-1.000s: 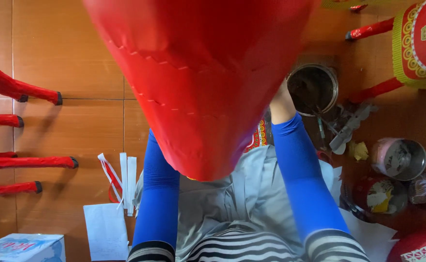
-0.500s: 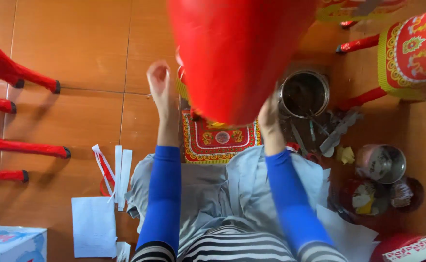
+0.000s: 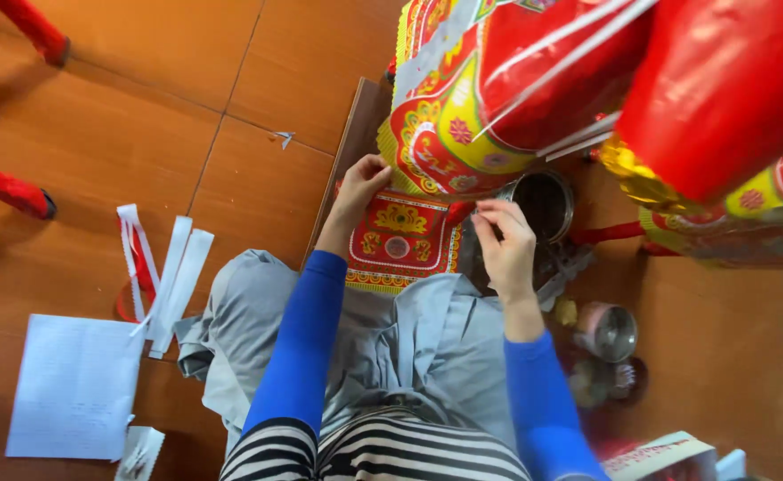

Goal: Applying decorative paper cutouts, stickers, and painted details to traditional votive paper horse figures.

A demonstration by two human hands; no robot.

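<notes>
Red patterned sheet (image 3: 402,239): left hand (image 3: 361,185) pinches its edge; right hand (image 3: 504,242) pinched, contents unclear.

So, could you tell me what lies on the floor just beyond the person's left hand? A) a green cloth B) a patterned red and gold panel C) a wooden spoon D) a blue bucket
B: the left hand rests at the edge of the patterned red and gold panel lying flat on the floor.

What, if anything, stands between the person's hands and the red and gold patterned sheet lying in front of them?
Nothing visible does. The left hand rests at the upper left corner of the patterned sheet, and the right hand hovers by its right edge, fingers pinched.
</notes>
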